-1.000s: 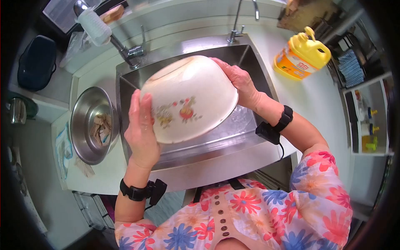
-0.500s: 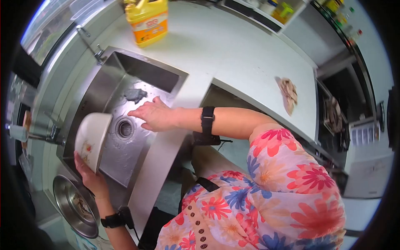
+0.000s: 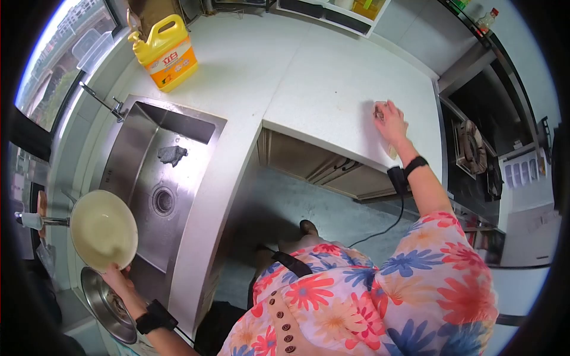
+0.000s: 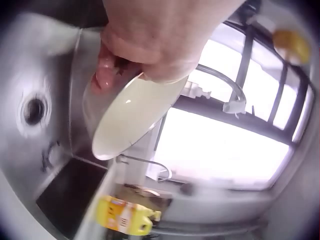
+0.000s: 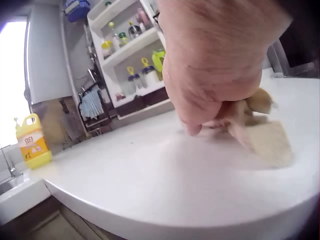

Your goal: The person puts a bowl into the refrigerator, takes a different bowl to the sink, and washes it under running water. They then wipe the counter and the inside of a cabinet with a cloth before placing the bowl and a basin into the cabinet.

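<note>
My left hand (image 3: 121, 281) grips a cream enamel bowl (image 3: 102, 230) by its rim, over the left end of the sink. The bowl is tilted, its inside facing up in the head view. In the left wrist view the fingers curl at the bowl's outer side. Far to the right, my right hand (image 3: 390, 122) grasps a crumpled beige cloth (image 5: 272, 142) on the white counter. Part of the cloth hangs out below the fingers; the rest is hidden under the hand.
The steel sink (image 3: 169, 204) holds a grey rag (image 3: 172, 155) near its drain. A yellow detergent jug (image 3: 166, 56) stands behind it on the counter (image 3: 297, 77). A steel basin (image 3: 95, 291) sits left of the sink, and a faucet (image 3: 53, 221) reaches toward the bowl.
My right hand has left the bowl, moved right across the counter and taken hold of the cloth. The left hand keeps the bowl, whose inside has turned up into view. The head view swung right.
</note>
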The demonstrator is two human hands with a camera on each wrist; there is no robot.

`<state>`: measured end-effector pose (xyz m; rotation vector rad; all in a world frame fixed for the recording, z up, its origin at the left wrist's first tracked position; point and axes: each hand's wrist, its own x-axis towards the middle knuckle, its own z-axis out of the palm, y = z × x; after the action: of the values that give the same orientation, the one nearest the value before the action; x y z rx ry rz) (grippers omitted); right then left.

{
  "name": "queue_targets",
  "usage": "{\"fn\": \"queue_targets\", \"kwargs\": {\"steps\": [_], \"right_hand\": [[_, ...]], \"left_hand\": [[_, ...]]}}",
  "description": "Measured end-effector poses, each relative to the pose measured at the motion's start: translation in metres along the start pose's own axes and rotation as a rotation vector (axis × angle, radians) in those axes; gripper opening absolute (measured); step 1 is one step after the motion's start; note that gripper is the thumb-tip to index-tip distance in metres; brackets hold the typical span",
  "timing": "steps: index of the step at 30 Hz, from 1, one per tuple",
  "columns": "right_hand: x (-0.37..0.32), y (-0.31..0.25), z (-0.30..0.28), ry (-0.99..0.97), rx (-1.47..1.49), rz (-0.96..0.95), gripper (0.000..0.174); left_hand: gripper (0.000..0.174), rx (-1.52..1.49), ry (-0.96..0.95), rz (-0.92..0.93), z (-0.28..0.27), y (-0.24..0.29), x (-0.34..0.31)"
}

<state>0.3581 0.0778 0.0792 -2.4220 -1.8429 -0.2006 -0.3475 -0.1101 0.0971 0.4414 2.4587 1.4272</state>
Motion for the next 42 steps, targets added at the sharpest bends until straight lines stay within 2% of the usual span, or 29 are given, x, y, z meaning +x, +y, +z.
{"fn": "queue_targets", "kwargs": {"steps": [2, 3, 4, 5, 6, 7, 8, 9, 10, 11, 12, 14, 15, 17, 18, 20, 21, 23, 24, 25, 26, 27, 29, 34, 37, 38, 39, 41, 42], "right_hand": [[-0.007, 0.059, 0.044, 0.018, 0.012, -0.091, 0.047], [0.010, 0.100, 0.072, 0.044, 0.018, -0.191, 0.046], [0.025, 0.137, 0.075, 0.024, 0.257, -0.071, 0.043], [0.040, 0.161, 0.072, -0.015, 0.492, 0.053, 0.040], [0.049, 0.154, 0.062, -0.039, 0.536, 0.000, 0.040], [0.046, 0.120, 0.041, -0.130, 1.046, 0.131, 0.037], [0.035, 0.084, 0.009, -0.197, 1.518, 0.306, 0.034], [0.022, 0.041, -0.023, -0.250, 1.578, 0.220, 0.033], [0.011, -0.004, -0.052, -0.304, 1.634, 0.132, 0.032], [0.003, -0.044, -0.071, -0.352, 1.644, -0.016, 0.033], [-0.014, -0.083, -0.089, -0.396, 1.748, -0.183, 0.032], [-0.053, -0.149, -0.109, -0.140, 1.592, -0.558, 0.027], [-0.063, -0.170, -0.116, 0.250, 1.312, -0.952, 0.024], [-0.077, -0.184, -0.134, 0.448, 0.991, -1.067, 0.021], [-0.075, -0.180, -0.142, 0.450, 0.991, -1.073, 0.021], [-0.056, -0.175, -0.152, 0.418, 0.932, -0.979, 0.018], [-0.041, -0.174, -0.152, 0.467, 0.835, -0.998, 0.024], [-0.003, -0.175, -0.153, -0.279, 1.052, -0.864, 0.019], [0.005, -0.172, -0.150, -0.290, 1.039, -0.875, 0.019], [0.012, -0.170, -0.143, -0.648, 1.336, -0.815, 0.027], [0.016, -0.166, -0.135, -1.019, 1.610, -0.710, 0.036], [0.017, -0.154, -0.122, -1.024, 1.589, -0.707, 0.036], [0.008, -0.131, -0.100, -1.271, 1.693, -0.560, 0.034], [-0.020, -0.069, -0.082, -1.351, 1.743, -0.367, 0.033], [-0.047, -0.081, -0.067, -1.384, 1.816, -0.190, 0.033], [-0.050, -0.116, -0.059, -1.392, 1.843, -0.126, 0.033], [-0.063, -0.064, -0.063, -1.400, 1.869, -0.060, 0.033], [-0.057, -0.082, -0.048, -1.382, 1.934, 0.064, 0.032], [-0.102, -0.037, -0.047, -1.372, 1.965, 0.127, 0.032]], "left_hand": [[0.045, -0.561, -0.431, -0.353, 0.001, -0.038, 0.037], [0.038, -0.788, -0.492, -0.376, 0.011, -0.023, -0.001], [0.037, -0.532, -0.553, 0.171, 0.040, -0.010, -0.059], [0.035, -0.773, -0.891, -0.012, 0.055, 0.042, -0.127], [0.039, -1.110, -1.003, -0.373, 0.083, 0.041, -0.135], [0.039, -1.125, -0.761, -0.258, 0.106, 0.057, -0.166], [0.039, -1.099, -0.763, -0.364, 0.126, 0.074, -0.179], [0.038, -1.233, -0.987, -0.446, 0.149, 0.063, -0.170], [0.037, -1.292, -0.915, -0.553, 0.169, 0.088, -0.201], [0.038, -1.448, -1.188, -0.701, 0.185, 0.094, -0.215], [0.038, -1.433, -1.166, -0.771, 0.204, 0.106, -0.235], [0.037, -1.518, -1.335, -0.774, 0.237, 0.105, -0.266], [0.033, -1.484, -1.232, -0.634, 0.242, 0.102, -0.291], [0.028, -1.447, -0.812, -0.504, 0.229, 0.157, -0.370], [0.028, -1.453, -0.809, -0.500, 0.228, 0.144, -0.365], [0.025, -1.502, -1.390, -1.031, 0.222, 0.100, -0.341], [0.025, -1.515, -1.375, -1.032, 0.216, 0.091, -0.338], [0.023, -1.204, -1.508, -1.018, 0.205, 0.072, -0.335], [0.041, -1.125, -1.377, -0.995, 0.202, 0.062, -0.338], [0.041, -1.144, -1.369, -1.002, 0.200, 0.056, -0.336], [0.039, -1.005, -1.370, -0.817, 0.190, 0.069, -0.337], [0.037, -0.863, -1.370, -0.638, 0.183, 0.081, -0.340], [0.045, -0.853, -1.376, -0.624, 0.184, 0.085, -0.349], [0.047, -0.829, -1.371, -0.575, 0.182, 0.073, -0.350], [0.042, -0.781, -1.324, -0.521, 0.186, 0.086, -0.350], [0.037, -0.765, -1.298, -0.475, 0.189, 0.092, -0.350], [0.037, -0.756, -1.301, -0.491, 0.194, 0.093, -0.350], [0.031, -0.681, -1.290, -0.349, 0.204, 0.094, -0.350], [0.031, -0.670, -1.305, -0.355, 0.205, 0.099, -0.351]]}}
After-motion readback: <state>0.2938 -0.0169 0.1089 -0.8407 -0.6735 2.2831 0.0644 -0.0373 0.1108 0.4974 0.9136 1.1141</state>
